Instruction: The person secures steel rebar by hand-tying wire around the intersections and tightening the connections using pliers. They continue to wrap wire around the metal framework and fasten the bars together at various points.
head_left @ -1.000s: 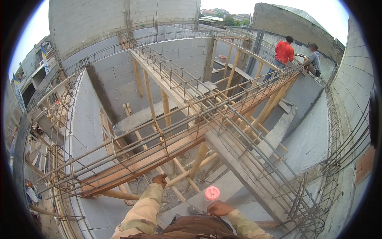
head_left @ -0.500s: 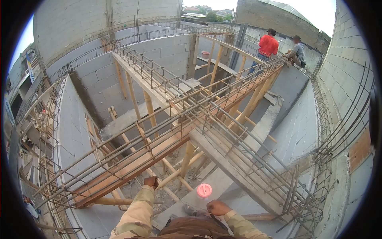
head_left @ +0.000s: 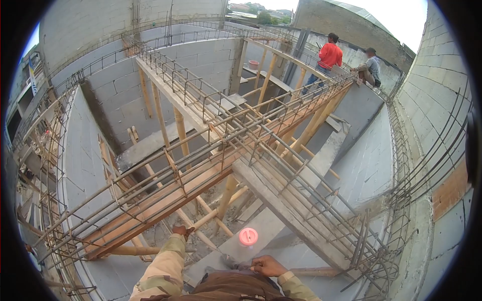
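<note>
Pink lid: a round lid (head_left: 248, 237) with a raised bar across it tops a see-through container, just ahead of the right hand and apart from it; what the container rests on is hard to make out.
Right hand: the hand (head_left: 267, 266) is held low against the front of the body, fingers curled inward; I cannot tell whether they close on anything.
Left hand: the hand (head_left: 183, 231) is out ahead on a stretched arm, fingers bent in; whether it grips something cannot be told. Nearest it is the lower end of a slanting bamboo pole (head_left: 218, 212); contact is unclear.
Sleeves: both forearms wear pale, patterned sleeves (head_left: 160, 273).
Reddish plank: a long board (head_left: 165, 208) runs from lower left toward upper right, beyond the left hand, with steel bars above it.
Grey plank: a weathered board (head_left: 286, 210) slopes from the crossing down to the lower right.
Rebar: tied cages (head_left: 236, 128) of long bars and stirrups cross near the middle.
Walls: pale block walls (head_left: 165, 65) enclose the space, with bamboo props standing inside.
Co-workers: at the far right corner, a person in a red top (head_left: 330, 56) stands beside a crouching person in grey (head_left: 374, 67).
Bucket: a reddish bucket (head_left: 253, 65) sits on a far board.
</note>
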